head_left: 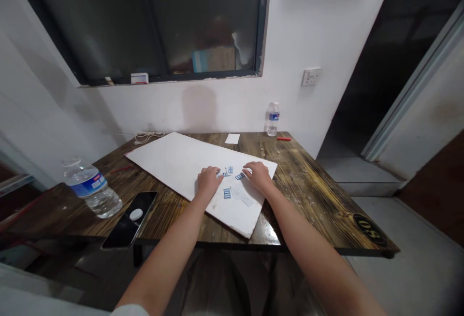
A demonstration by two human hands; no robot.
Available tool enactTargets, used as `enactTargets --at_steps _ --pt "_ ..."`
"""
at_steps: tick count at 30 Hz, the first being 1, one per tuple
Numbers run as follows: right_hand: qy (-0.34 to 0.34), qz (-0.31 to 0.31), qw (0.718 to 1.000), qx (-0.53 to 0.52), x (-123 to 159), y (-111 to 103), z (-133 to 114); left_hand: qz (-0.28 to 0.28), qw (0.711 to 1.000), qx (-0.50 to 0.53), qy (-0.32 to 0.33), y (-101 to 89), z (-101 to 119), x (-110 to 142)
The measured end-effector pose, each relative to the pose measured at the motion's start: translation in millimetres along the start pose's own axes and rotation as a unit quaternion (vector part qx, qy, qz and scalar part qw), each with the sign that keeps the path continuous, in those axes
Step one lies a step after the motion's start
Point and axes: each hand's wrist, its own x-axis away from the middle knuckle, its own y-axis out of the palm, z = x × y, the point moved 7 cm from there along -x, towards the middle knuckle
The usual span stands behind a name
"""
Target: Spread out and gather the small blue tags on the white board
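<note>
Small flat pieces with blue outlines lie on a white board (170, 156). My left hand (207, 181) is over the board, its thumb and forefinger a little apart beside a small blue-marked piece (225, 174). A blue barred piece (230, 169) lies just beyond that one. Opposite, my right hand (259, 177) has its fingers bent but apart, with the thumb tip at the edge of another blue barred piece (239, 176). Nearer to me, between the wrists, a further blue barred piece (226, 193) lies flat. Next to it is a thin, see-through sheet (244, 196).
The board lies at an angle on a dark wooden table (308, 195). At left stand a large water bottle (92, 188) and a phone (128, 224) bearing a round white cap (136, 214). Along the back are a cable (147, 136), white paper (232, 138), a small bottle (273, 119) and a red pen-like stick (284, 138).
</note>
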Motion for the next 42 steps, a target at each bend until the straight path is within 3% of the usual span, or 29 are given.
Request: enactTargets --at_steps 12,17,24,31,36,42 --pt "0.007 -0.018 1.0 0.002 1.9 -2.7 -5.0 0.059 0.998 0.012 -0.013 -17.4 1.8 0.1" --pt "0.009 -0.027 1.0 0.007 1.3 -2.1 -5.1 0.084 0.99 0.114 0.019 -20.7 7.1 -0.1" --pt "-0.027 -0.033 0.999 -0.027 0.5 2.9 -8.5 0.074 0.966 0.243 0.056 -13.0 12.5 -3.1" --pt "-0.101 -0.058 0.992 -0.047 2.0 16.5 -16.8 0.005 0.947 0.273 0.167 -9.4 33.1 5.0" --pt "-0.14 -0.066 0.987 -0.037 4.2 16.6 -25.7 -0.034 0.938 0.272 0.212 -7.8 41.3 11.0" --pt "-0.135 -0.02 0.99 -0.043 0.0 7.0 -23.8 0.03 0.966 0.21 0.146 -10.9 26.1 4.4"
